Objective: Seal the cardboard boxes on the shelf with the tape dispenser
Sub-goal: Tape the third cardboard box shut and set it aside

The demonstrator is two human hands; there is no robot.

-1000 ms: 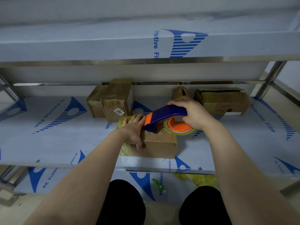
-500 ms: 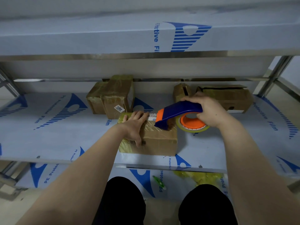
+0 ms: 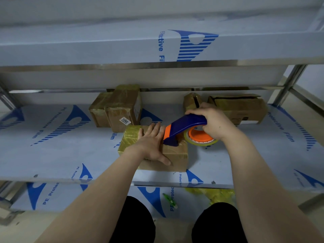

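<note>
A small cardboard box [image 3: 177,155] wrapped in yellowish tape sits near the front edge of the middle shelf [image 3: 52,149]. My left hand [image 3: 150,142] lies flat on its top, fingers straight, thumb over the front edge. My right hand [image 3: 213,123] grips the blue handle of the tape dispenser [image 3: 182,130], whose orange-trimmed head rests on the box top beside my left fingers. The orange reel with clear tape [image 3: 199,137] hangs past the box's right side.
Two taped boxes [image 3: 119,107] with a 7202 label stand behind. A small box [image 3: 191,102] and a larger box with open flaps [image 3: 245,107] sit at the back right. The upper shelf [image 3: 122,48] overhangs. Yellow tape scraps [image 3: 219,195] and a green item [image 3: 170,200] lie on the lower shelf.
My right hand has drawn the dispenser to the right across the box top. My left hand's fingers have straightened and now lie flat on the box.
</note>
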